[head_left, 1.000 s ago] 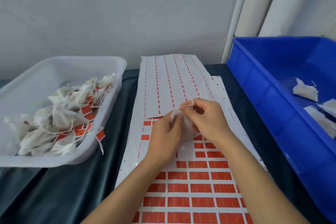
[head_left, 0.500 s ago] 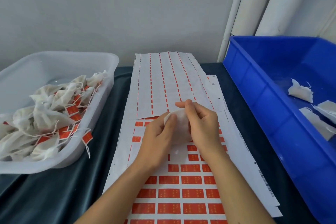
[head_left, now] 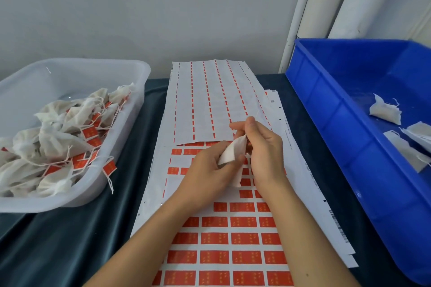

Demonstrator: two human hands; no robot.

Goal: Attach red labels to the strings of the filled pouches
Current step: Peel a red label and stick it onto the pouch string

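Since the earlier frames the pouch [head_left: 233, 156] has turned from lying flat between the palms to standing edge-up, and the right hand [head_left: 263, 154] has lifted its fingertips to the top corner. The left hand [head_left: 207, 171] grips the pouch body from 9 o'clock; the right hand pinches at its upper edge, apparently seeking the string, which cannot be made out here. Both hands sit over the label sheet [head_left: 224, 237], whose full rows of red labels lie toward 6 o'clock. Judgement: draw the string clear and taut before peeling a label, so the label folds squarely over it. The white tub [head_left: 130, 109] of labelled pouches sits at 9 o'clock on the worktop [head_left: 70, 240]; the blue crate [head_left: 349, 147] at 3 o'clock is cut off by the frame edge.
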